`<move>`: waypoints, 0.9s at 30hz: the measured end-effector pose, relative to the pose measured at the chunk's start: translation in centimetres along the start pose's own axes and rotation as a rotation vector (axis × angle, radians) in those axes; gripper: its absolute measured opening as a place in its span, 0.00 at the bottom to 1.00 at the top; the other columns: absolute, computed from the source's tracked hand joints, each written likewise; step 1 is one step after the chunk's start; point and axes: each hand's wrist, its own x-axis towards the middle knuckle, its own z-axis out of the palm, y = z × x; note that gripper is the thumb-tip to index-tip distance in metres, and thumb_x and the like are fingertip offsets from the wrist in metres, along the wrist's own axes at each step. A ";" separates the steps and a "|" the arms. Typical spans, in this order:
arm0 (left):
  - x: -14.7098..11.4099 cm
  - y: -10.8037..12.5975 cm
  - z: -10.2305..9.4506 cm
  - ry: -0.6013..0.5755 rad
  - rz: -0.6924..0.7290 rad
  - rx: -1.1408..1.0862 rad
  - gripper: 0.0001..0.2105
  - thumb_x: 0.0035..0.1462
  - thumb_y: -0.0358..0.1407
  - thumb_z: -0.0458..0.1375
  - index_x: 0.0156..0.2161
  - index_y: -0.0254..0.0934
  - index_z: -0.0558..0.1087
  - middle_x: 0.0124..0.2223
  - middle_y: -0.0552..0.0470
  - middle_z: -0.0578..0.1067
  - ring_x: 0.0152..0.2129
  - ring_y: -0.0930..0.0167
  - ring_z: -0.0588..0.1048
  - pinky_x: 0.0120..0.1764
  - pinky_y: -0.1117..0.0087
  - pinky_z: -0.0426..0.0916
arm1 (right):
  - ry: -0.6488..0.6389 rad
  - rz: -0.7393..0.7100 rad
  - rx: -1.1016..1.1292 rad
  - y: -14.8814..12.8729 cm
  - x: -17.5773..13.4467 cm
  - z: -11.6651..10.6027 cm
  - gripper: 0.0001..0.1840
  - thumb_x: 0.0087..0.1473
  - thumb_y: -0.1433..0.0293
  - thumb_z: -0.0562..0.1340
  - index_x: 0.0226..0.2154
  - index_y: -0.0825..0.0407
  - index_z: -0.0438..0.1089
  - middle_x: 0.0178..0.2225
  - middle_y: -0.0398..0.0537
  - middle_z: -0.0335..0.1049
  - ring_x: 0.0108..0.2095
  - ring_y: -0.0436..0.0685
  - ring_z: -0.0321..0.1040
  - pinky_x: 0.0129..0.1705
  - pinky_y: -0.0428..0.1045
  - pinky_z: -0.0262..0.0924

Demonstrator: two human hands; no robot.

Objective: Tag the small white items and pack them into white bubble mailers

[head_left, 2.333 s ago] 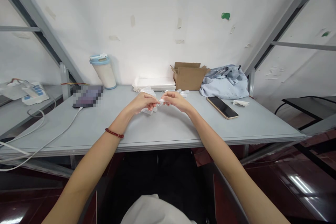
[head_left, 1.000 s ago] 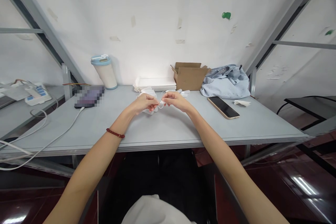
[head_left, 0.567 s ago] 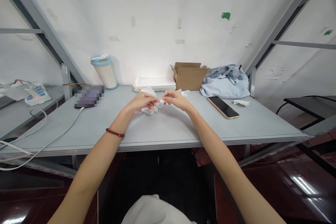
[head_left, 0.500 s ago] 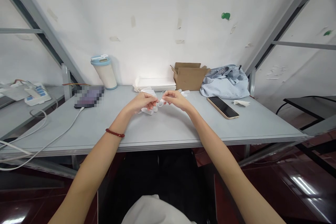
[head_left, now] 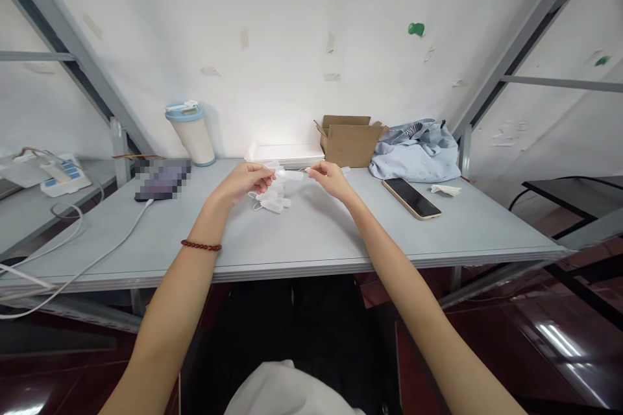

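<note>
My left hand [head_left: 248, 181], with a red beaded bracelet [head_left: 201, 246] on its wrist, is closed in a pinch on one end of a small white translucent tag-like piece [head_left: 293, 176]. The piece points toward my right hand [head_left: 331, 180], whose thumb and fingertips are pinched on what looks like its thin cord loop. Below and beside my left hand lies a loose pile of similar white pieces [head_left: 272, 205], some with thin loops. Another white piece [head_left: 345, 170] shows partly behind my right hand.
A flat white stack [head_left: 287, 154] and an open cardboard box [head_left: 351, 142] stand against the wall. Bluish cloth [head_left: 416, 152], a phone [head_left: 412, 198] and a crumpled tissue [head_left: 445, 190] lie right. A tumbler [head_left: 192, 135] and a charging device [head_left: 164, 179] are left.
My hands have drawn apart, the left one moving left and the right one slightly right. The white piece now shows stretched out between them, and more of the pile is uncovered.
</note>
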 end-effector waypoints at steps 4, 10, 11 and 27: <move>-0.1 0.3 -1.1 0.016 -0.091 -0.021 0.11 0.46 0.38 0.66 0.23 0.32 0.73 0.21 0.53 0.69 0.16 0.78 0.65 0.21 0.76 0.61 | 0.087 0.027 -0.326 1.5 0.8 -0.6 0.03 0.53 0.72 0.59 0.31 0.52 0.69 0.39 0.51 0.71 0.40 0.57 0.64 0.45 0.52 0.56; 0.1 -0.3 -1.9 0.074 -0.173 0.109 0.10 0.46 0.35 0.65 0.21 0.33 0.73 0.20 0.53 0.70 0.15 0.78 0.65 0.19 0.77 0.59 | 0.081 0.174 -0.750 2.5 0.5 -1.0 0.21 0.51 0.79 0.57 0.48 0.54 0.70 0.52 0.63 0.64 0.52 0.69 0.57 0.49 0.59 0.54; 0.2 -0.5 -1.9 0.079 -0.183 0.165 0.09 0.46 0.35 0.65 0.21 0.33 0.73 0.20 0.52 0.70 0.16 0.77 0.66 0.19 0.77 0.59 | 0.067 0.203 -0.785 2.6 0.4 -1.0 0.23 0.51 0.80 0.56 0.49 0.54 0.70 0.53 0.64 0.63 0.53 0.70 0.56 0.49 0.60 0.54; 0.9 -1.2 -1.4 0.249 -0.168 0.425 0.15 0.51 0.33 0.57 0.15 0.34 0.68 0.15 0.54 0.66 0.11 0.77 0.61 0.17 0.75 0.56 | -0.085 0.378 -0.943 1.3 -0.3 -1.4 0.26 0.55 0.81 0.51 0.56 0.56 0.64 0.58 0.64 0.57 0.57 0.68 0.55 0.52 0.60 0.54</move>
